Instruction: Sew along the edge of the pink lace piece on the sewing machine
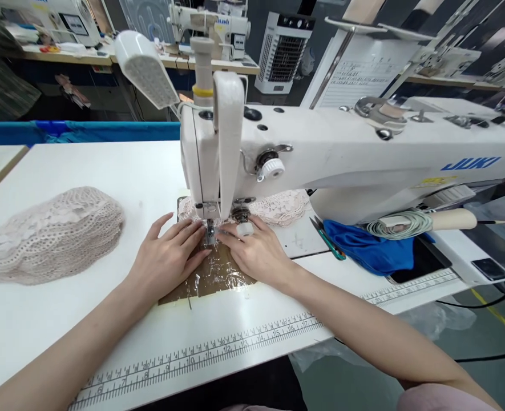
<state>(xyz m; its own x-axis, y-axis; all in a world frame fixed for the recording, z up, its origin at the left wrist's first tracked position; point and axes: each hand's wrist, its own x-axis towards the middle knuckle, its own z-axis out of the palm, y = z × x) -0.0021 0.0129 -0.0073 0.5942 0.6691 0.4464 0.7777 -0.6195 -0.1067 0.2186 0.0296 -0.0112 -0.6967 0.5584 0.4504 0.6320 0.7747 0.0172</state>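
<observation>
My left hand [166, 257] lies flat on the table, fingers stretched toward the presser foot [210, 231] of a white JUKI sewing machine [342, 154]. My right hand [256, 251] rests just right of the foot, fingers extended and pressing down, a white thimble-like ring on one finger. Both hands touch a small piece of pale pink lace [278, 206] that runs under the needle and out behind the machine. A brown taped patch [211, 279] lies on the table beneath my hands.
A heap of the same pink lace [51, 234] sits at the left. Blue cloth [367, 245], green-handled snips [329, 240], a phone [489, 268] and a cord bundle lie under the machine arm. A ruler strip [218, 348] runs along the front edge. A lamp [143, 68] hangs above.
</observation>
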